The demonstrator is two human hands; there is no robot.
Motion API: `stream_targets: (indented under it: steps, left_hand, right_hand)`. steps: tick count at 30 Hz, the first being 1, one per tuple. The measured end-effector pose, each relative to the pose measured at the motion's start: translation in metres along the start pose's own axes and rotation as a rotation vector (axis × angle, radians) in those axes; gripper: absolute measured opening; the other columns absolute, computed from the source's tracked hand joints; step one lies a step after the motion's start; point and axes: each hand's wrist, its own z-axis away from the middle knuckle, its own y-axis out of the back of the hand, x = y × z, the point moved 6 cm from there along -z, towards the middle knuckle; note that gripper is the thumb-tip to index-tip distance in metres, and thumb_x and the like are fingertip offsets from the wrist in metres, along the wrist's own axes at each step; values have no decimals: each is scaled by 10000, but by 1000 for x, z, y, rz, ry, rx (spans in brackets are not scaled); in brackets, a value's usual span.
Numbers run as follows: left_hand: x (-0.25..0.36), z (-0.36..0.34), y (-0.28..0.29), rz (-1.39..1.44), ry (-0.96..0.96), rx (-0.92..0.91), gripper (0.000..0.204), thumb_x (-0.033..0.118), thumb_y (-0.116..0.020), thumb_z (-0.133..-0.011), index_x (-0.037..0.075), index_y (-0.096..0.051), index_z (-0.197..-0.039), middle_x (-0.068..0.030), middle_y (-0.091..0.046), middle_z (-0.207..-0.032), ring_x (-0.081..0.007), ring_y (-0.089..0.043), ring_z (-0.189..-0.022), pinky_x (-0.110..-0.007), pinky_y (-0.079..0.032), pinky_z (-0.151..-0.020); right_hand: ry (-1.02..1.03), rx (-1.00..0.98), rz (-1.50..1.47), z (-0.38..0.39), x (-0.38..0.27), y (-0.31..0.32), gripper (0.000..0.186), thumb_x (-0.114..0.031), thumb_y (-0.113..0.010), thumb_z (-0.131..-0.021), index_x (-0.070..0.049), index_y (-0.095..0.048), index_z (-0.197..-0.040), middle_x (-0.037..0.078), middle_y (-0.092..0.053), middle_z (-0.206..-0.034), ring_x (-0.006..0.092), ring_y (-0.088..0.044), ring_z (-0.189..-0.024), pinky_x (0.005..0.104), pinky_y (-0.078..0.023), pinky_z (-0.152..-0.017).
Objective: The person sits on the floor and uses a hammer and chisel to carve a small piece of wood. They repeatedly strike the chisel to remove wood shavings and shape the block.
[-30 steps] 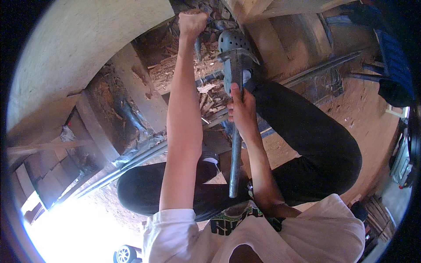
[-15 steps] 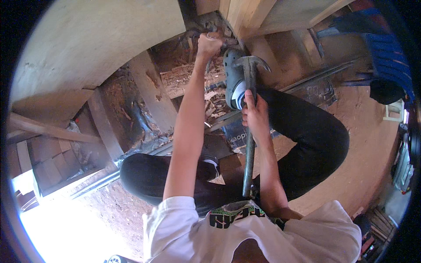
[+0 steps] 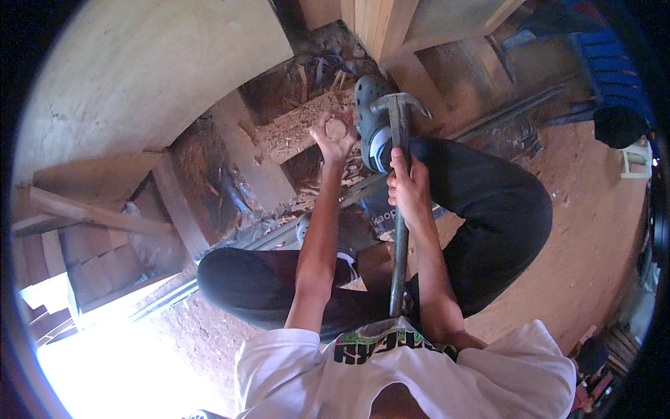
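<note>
My right hand (image 3: 410, 187) is wrapped round the shaft of a claw hammer (image 3: 398, 251). The hammer stands upright in view, its metal head at the top beside my shod foot and the shaft's lower end near my lap. In my left hand (image 3: 332, 148) is a round, light brown piece of wood (image 3: 336, 128), gripped with its round end facing up. That hand is above a worn, chipped plank (image 3: 300, 129) and loose wood chips. A grey clog (image 3: 370, 101) on my foot rests just right of it.
A large pale curved board (image 3: 153, 77) takes up the upper left. Wooden beams (image 3: 380, 28) rise at the top. Splinters and debris lie between planks (image 3: 255, 157). A blue plastic chair (image 3: 604, 70) stands at the upper right, and brown ground (image 3: 558, 216) extends below it.
My left hand has come back toward me from the far debris and now shows the round piece of wood. My right hand still grips the hammer in about the same place.
</note>
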Motion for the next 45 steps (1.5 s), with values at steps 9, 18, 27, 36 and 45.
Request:
stream_targets:
  steps: [9,18,27,36,45]
  left_hand:
    - [11,31,10,-34,44,13,222,65,-731,-797,54,-534,-694,-78,-580,-629,-166,-545,-556,-299,-447,-537]
    - [-20,-106,-24,-170,13,-116,252,118,-667,-818,52,-522,-623,-23,-516,-537,-152,-418,-464,-319,-353,-450]
    - [46,-100,-1,205,238,72,337,118,-698,-845,50,-478,-600,7,-491,-569,-105,-429,-539,-323,-389,-494]
    - [5,-77,49,251,269,16,340,200,-712,-860,54,-516,-624,42,-494,-610,-60,-413,-558,-263,-362,-505]
    - [-25,-73,28,143,264,-57,423,235,-734,-858,106,-441,-581,67,-435,-585,-61,-363,-539,-273,-295,-480]
  right_hand:
    - [48,-74,-2,6,-6,-10,398,-481,-579,-935,-95,-485,-906,-64,-371,-570,14,-325,-413,194,-246,-361]
    - [110,-68,171,47,-10,8,383,-460,-561,-949,-86,-490,-902,-68,-364,-570,17,-341,-439,202,-274,-389]
    - [228,-225,157,99,-29,8,365,-461,-549,-959,-124,-464,-848,-83,-355,-583,-4,-325,-448,174,-253,-389]
    - [181,-248,94,65,1,4,356,-458,-556,-956,-128,-465,-860,-67,-376,-586,16,-333,-436,193,-274,-388]
    - [40,-129,297,-20,42,50,381,-470,-588,-933,-108,-471,-919,-43,-412,-627,51,-401,-485,225,-328,-414]
